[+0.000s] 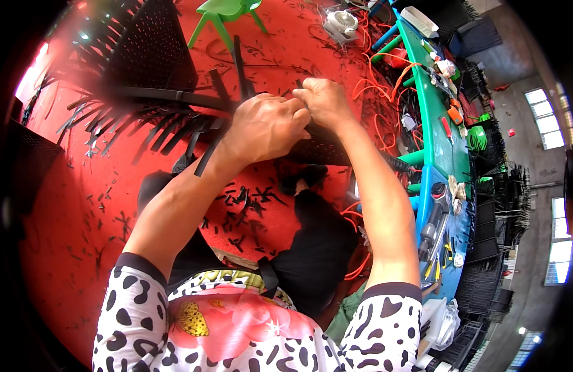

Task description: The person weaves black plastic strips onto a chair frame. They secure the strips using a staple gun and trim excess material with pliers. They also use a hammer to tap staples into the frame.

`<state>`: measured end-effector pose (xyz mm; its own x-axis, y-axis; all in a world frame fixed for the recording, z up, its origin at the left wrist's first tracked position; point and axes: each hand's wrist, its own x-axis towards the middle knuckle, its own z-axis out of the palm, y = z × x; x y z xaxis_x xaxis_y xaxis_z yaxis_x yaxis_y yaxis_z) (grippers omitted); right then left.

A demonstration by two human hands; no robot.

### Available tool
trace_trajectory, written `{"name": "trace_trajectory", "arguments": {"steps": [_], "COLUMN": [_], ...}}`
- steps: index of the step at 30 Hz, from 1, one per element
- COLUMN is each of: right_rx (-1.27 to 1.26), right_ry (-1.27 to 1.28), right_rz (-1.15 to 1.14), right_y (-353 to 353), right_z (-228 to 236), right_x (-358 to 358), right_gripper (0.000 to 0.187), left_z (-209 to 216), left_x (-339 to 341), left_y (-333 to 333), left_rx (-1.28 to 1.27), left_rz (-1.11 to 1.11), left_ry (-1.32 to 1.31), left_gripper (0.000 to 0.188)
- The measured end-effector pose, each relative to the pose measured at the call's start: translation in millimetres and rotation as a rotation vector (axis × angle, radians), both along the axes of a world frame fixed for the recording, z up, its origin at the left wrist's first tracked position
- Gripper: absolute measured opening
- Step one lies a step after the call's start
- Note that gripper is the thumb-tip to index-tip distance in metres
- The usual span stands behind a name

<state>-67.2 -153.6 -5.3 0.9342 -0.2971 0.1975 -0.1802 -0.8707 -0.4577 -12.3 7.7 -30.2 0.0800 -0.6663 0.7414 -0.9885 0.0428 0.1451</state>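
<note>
My left hand [261, 127] is closed, fingers curled, over the black strips near the centre. Right beside it, my right hand [322, 102] is closed too, thumb and fingers pinched at a black strip whose gripped part is mostly hidden. Flat black strips [240, 65] stick up past my left hand. More loose strip ends [168, 131] fan out to the left, below a dark perforated panel [153, 59]. Under my hands, part of a black woven surface [320, 149] shows above my knees.
Black scraps [249, 208] litter the red floor [81, 248]. A green plastic chair [227, 13] and a white fan [342, 23] stand ahead. On the right, a green table [444, 142] and a blue table [451, 279] carry tools, including a power tool [432, 226]. Orange cords [385, 87] trail beside them.
</note>
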Motion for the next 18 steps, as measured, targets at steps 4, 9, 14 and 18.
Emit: {"name": "trace_trajectory", "arguments": {"steps": [4,9,14,18], "right_rx": [0.038,0.181,0.044,0.242], "right_ry": [0.104,0.311,0.098,-0.158], "right_rz": [-0.006,-0.007,-0.055,0.015], "right_y": [-6.8,-10.8,-5.2,-19.5], "right_z": [-2.6,-5.4,-10.6,-5.7], "right_x": [2.4,7.0,6.3,-11.9], "right_gripper": [0.030,0.031,0.026,0.040], "left_z": [5.5,6.4,7.3,8.8], "left_x": [-3.4,1.6,3.7,1.6], "left_y": [-0.9,1.1,2.6,0.0], "left_rx": [-0.037,0.023,0.104,0.117], "left_rz": [-0.016,-0.022,-0.022,-0.033], "left_ry": [0.071,-0.015,0.018,0.043], "left_gripper": [0.027,0.018,0.016,0.017]}}
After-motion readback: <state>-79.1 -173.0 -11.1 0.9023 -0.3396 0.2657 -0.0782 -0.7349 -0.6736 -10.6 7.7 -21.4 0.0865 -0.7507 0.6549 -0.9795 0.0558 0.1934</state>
